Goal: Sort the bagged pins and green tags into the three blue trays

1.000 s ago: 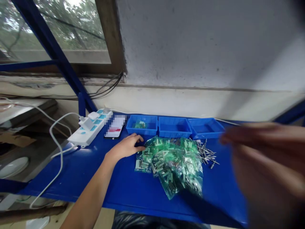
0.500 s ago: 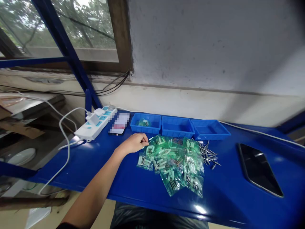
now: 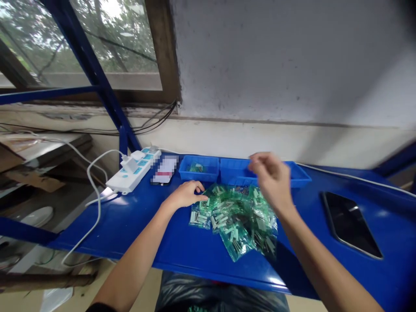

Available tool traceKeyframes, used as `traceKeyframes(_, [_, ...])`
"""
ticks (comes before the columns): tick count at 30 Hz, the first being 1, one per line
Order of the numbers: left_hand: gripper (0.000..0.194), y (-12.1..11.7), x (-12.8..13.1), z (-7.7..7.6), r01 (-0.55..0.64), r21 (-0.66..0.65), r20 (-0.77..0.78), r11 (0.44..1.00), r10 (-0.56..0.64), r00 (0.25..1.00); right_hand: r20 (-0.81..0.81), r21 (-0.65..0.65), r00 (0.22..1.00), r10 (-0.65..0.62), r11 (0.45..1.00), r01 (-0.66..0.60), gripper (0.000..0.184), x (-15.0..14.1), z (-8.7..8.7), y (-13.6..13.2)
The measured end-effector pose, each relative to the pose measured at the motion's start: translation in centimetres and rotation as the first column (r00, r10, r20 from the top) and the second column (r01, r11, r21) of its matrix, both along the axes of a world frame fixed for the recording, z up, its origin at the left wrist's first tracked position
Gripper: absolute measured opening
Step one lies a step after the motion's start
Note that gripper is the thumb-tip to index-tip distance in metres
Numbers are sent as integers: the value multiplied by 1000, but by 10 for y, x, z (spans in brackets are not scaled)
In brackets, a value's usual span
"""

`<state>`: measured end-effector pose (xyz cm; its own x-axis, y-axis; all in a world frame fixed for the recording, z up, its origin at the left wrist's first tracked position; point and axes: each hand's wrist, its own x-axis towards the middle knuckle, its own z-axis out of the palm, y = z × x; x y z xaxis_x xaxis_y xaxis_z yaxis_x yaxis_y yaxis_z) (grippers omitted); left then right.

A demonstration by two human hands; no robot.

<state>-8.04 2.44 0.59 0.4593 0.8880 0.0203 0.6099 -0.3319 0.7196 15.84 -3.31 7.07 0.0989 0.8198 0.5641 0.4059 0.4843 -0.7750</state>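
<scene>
My left hand [image 3: 187, 193] rests at the left edge of a heap of small green-tinted clear plastic bags [image 3: 234, 240]. Its thumb and fingers are apart, with the thumb over the nearest bag and nothing visible between them. The bags hold white pieces and thin metal parts. Raised above the heap's right side, my right hand [image 3: 273, 180] is in front of the middle and right blue trays. Its fingers are curled and smeared by motion, so I cannot see whether they hold anything.
Three blue trays line the wall: the left tray [image 3: 199, 177] contains a green bag, beside the middle tray [image 3: 234, 178] and right tray [image 3: 300, 177]. A white power strip [image 3: 133, 173] and phone [image 3: 164, 171] lie left; a black phone [image 3: 351, 225] lies right.
My right hand has come into view from the right, covering the loose metal pins beside the heap. My left hand's thumb and fingers have spread apart.
</scene>
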Motion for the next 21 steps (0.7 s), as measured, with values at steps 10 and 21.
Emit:
traceKeyframes(10, [26,-9,12,19,-76,147,235,986,40,971,59,-296,988,144,948,-120,23,-35,-51,-14])
traceKeyframes(21, [28,-43,34,25,38,624,263,780,-256,930,-630,-356,769,110,839,-412,30,-35,-43,-13])
